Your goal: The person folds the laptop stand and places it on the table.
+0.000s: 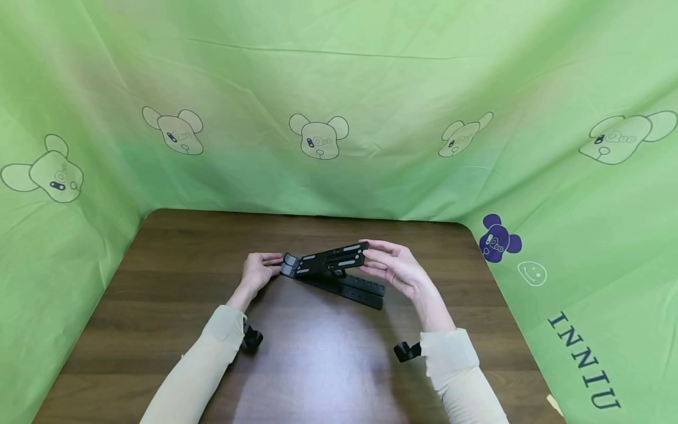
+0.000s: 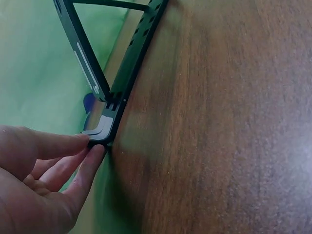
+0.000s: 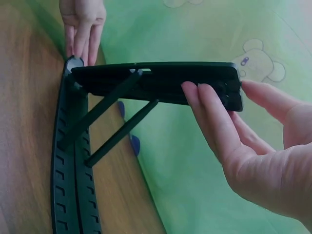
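A black folding laptop stand (image 1: 331, 259) with grey pads stands on the table, its upper plate raised at an angle over the notched base rails (image 1: 362, 290). My left hand (image 1: 256, 271) pinches the stand's hooked, grey-padded front end (image 2: 103, 127) between thumb and fingers. At the raised end of the plate (image 3: 161, 80), my right hand (image 1: 399, 268) holds on, with fingertips against the underside and another digit at the end edge. Two support struts (image 3: 105, 109) run from the plate's underside down to the slotted rails, as the right wrist view shows.
The brown wood-grain table (image 1: 175, 282) is enclosed at the back and sides by a green curtain (image 1: 254, 176) printed with bear heads. Black devices (image 1: 251, 338) sit at both wrists. A small pale piece (image 1: 554, 404) lies at the table's right edge.
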A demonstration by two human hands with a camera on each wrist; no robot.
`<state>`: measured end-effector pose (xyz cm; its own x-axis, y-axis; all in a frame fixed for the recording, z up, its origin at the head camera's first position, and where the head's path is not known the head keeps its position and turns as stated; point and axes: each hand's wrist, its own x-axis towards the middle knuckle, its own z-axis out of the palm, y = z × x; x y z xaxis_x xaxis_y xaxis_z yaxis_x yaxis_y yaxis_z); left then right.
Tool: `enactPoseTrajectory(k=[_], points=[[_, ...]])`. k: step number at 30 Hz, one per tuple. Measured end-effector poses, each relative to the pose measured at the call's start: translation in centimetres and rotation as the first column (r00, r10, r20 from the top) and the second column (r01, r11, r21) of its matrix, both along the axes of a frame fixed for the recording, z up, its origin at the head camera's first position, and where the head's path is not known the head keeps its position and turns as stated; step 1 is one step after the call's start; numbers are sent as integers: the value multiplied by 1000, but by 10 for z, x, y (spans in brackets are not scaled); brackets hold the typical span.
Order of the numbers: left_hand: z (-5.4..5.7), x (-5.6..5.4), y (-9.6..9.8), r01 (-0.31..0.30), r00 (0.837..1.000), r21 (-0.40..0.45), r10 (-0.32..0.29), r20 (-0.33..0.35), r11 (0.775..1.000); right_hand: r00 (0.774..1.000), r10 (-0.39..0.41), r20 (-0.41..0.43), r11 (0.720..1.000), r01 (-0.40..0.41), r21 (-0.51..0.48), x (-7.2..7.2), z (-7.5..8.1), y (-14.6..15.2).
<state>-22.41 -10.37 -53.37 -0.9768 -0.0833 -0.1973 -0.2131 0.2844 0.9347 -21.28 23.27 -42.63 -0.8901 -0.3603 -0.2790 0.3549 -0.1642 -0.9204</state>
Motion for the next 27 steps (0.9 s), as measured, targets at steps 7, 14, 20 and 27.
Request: enactPoseTrajectory(k=[7,14,20,27], points=[[3,-5,2,-23,1000,14,22,5,1000,998,-55,-14,998,56,29,6,0,-7],[4,-12,9,-70,996,-51,67,-51,996,993,-117,-31,993,118,25,16,-1,-17],[-1,-16,19,-145,976,-118,122,-178,982,989,-150,-15,989,150,-18,23,-2,-25],[-3,-23,31,-226,953,-94,200,-229,970,971,-241,3,970,241,-33,32,-4,-43]])
